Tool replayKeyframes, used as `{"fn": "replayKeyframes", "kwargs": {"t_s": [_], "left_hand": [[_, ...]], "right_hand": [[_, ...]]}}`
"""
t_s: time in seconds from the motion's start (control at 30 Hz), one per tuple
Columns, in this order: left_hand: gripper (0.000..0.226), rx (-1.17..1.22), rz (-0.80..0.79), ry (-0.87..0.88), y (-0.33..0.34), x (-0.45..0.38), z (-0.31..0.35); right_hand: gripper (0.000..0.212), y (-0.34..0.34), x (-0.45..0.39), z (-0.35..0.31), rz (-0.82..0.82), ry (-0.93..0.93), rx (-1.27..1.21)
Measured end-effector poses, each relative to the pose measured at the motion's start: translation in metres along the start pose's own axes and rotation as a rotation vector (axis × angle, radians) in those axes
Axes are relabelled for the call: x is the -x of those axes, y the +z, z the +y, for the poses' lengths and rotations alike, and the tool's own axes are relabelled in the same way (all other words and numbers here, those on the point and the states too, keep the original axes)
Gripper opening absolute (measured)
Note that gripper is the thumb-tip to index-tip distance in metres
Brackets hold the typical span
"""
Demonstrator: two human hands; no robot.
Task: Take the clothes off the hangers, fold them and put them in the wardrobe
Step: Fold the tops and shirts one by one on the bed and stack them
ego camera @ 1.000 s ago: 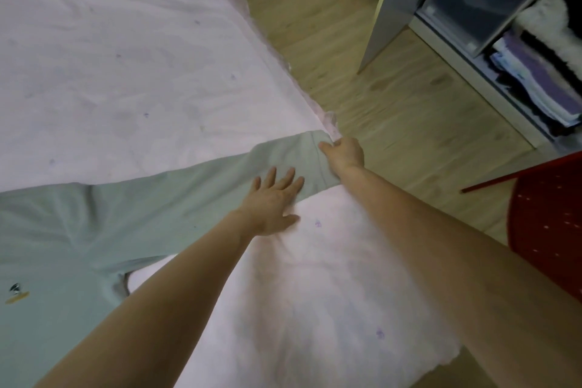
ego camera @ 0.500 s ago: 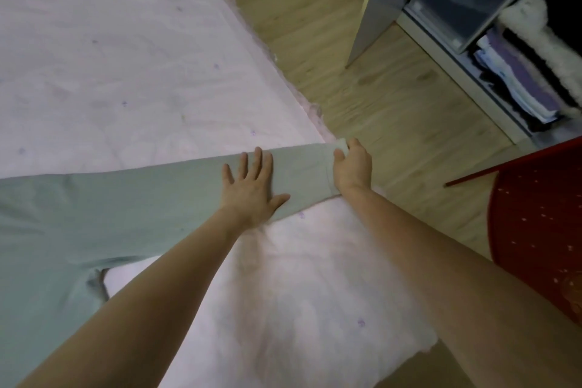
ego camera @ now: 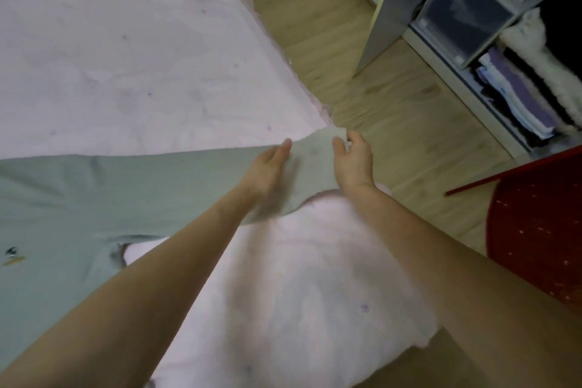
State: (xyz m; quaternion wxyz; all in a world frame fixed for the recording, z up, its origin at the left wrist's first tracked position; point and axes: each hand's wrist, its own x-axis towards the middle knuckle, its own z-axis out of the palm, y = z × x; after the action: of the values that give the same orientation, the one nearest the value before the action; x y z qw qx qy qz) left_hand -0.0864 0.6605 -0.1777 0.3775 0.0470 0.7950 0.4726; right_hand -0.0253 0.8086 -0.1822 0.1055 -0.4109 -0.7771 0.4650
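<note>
Pale green shirt (ego camera: 78, 198) flat on pink bed (ego camera: 126, 57), sleeve stretched toward the bed's edge. Left hand (ego camera: 267, 167) rests on sleeve, fingers straight. Right hand (ego camera: 352, 161) pinches the cuff. Beyond: wardrobe shelves (ego camera: 504, 72) with folded clothes.

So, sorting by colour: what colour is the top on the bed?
Pale sage green top, seen in the head view.

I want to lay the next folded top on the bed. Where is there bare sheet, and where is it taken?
Bare sheet lies beyond the green shirt, up to the bed's floor-side edge. A smaller patch sits between both forearms. Crowded: the sleeve end, where the left hand and right hand work.
</note>
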Motion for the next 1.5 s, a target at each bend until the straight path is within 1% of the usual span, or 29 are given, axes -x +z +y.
{"fn": "replayKeyframes", "kwargs": {"t_s": [0.03, 0.07, 0.1, 0.13, 0.17, 0.2, 0.23, 0.27, 0.33, 0.43, 0.47, 0.57, 0.67, 0.73, 0.83, 0.97, 1.0, 1.03, 1.13, 1.2, 1.23, 1.27, 1.33, 1.37, 1.4, 1.43, 1.5], "left_hand": [[0.059, 0.29, -0.022, -0.121, -0.009, 0.01, 0.013], [0.062, 0.5, -0.069, -0.206, -0.021, 0.021, 0.023], [0.063, 0.618, -0.099, -0.249, -0.037, 0.033, 0.029], [0.06, 0.694, -0.107, -0.249, -0.052, 0.045, 0.033], [0.052, 0.734, -0.093, -0.226, -0.068, 0.055, 0.035], [0.042, 0.747, -0.046, -0.208, -0.085, 0.066, 0.035], [0.036, 0.758, 0.04, -0.196, -0.108, 0.081, 0.032], [0.033, 0.778, 0.09, -0.208, -0.12, 0.087, 0.031], [0.031, 0.81, 0.241, -0.223, -0.167, 0.106, 0.012], [0.03, 0.725, 0.459, -0.205, -0.238, 0.133, -0.036], [0.03, 0.684, 0.551, -0.197, -0.264, 0.152, -0.054], [0.024, 0.547, 0.696, -0.122, -0.309, 0.191, -0.087], [0.02, 0.435, 0.753, -0.056, -0.345, 0.231, -0.123], [0.019, 0.34, 0.775, -0.039, -0.371, 0.261, -0.158], [0.021, 0.238, 0.787, -0.024, -0.41, 0.295, -0.204], [0.025, 0.234, 0.862, -0.034, -0.461, 0.332, -0.281], [0.025, 0.236, 0.881, -0.053, -0.466, 0.336, -0.292], [0.023, 0.228, 0.897, -0.097, -0.475, 0.345, -0.317], [0.022, 0.181, 0.864, -0.258, -0.485, 0.35, -0.369], [0.032, 0.199, 0.838, -0.321, -0.486, 0.353, -0.396], [0.042, 0.215, 0.818, -0.318, -0.484, 0.354, -0.398], [0.058, 0.201, 0.8, -0.304, -0.482, 0.356, -0.405], [0.089, -0.008, 0.715, -0.306, -0.48, 0.36, -0.418], [0.096, -0.15, 0.662, -0.303, -0.476, 0.361, -0.418], [0.095, -0.255, 0.632, -0.293, -0.476, 0.362, -0.425], [0.087, -0.295, 0.635, -0.289, -0.478, 0.363, -0.428], [0.07, -0.263, 0.751, -0.318, -0.484, 0.364, -0.437]], "right_hand": [[0.019, 0.002, 0.009, -0.015, -0.043, -0.005, -0.058], [0.015, 0.007, 0.022, -0.033, -0.108, -0.007, -0.099], [0.01, 0.015, 0.037, -0.053, -0.191, -0.015, -0.135], [0.007, 0.025, 0.051, -0.071, -0.278, -0.04, -0.147], [0.006, 0.036, 0.066, -0.09, -0.364, -0.082, -0.146], [0.008, 0.049, 0.082, -0.108, -0.445, -0.131, -0.131], [0.013, 0.065, 0.101, -0.13, -0.527, -0.173, -0.119], [0.015, 0.075, 0.113, -0.142, -0.589, -0.194, -0.12], [0.018, 0.099, 0.145, -0.173, -0.677, -0.215, -0.18], [0.021, 0.133, 0.195, -0.205, -0.673, -0.222, -0.245], [0.02, 0.151, 0.215, -0.214, -0.665, -0.252, -0.215], [0.02, 0.193, 0.247, -0.217, -0.637, -0.354, -0.035], [0.037, 0.237, 0.283, -0.217, -0.702, -0.496, 0.233], [0.043, 0.274, 0.313, -0.22, -0.761, -0.589, 0.352], [0.047, 0.324, 0.351, -0.228, -0.803, -0.666, 0.465], [0.049, 0.394, 0.402, -0.224, -0.846, -0.738, 0.602], [0.048, 0.402, 0.406, -0.222, -0.85, -0.74, 0.641], [0.047, 0.422, 0.42, -0.214, -0.863, -0.749, 0.679], [0.044, 0.449, 0.44, -0.197, -0.858, -0.768, 0.778], [0.043, 0.466, 0.453, -0.186, -0.854, -0.785, 0.838], [0.045, 0.468, 0.455, -0.183, -0.851, -0.797, 0.859], [0.048, 0.473, 0.459, -0.178, -0.86, -0.801, 0.883], [0.055, 0.483, 0.466, -0.169, -0.885, -0.787, 0.916], [0.058, 0.481, 0.466, -0.166, -0.886, -0.777, 0.926], [0.059, 0.484, 0.469, -0.163, -0.888, -0.767, 0.94], [0.061, 0.485, 0.469, -0.16, -0.889, -0.762, 0.946], [0.062, 0.487, 0.473, -0.157, -0.891, -0.762, 0.957]]}}
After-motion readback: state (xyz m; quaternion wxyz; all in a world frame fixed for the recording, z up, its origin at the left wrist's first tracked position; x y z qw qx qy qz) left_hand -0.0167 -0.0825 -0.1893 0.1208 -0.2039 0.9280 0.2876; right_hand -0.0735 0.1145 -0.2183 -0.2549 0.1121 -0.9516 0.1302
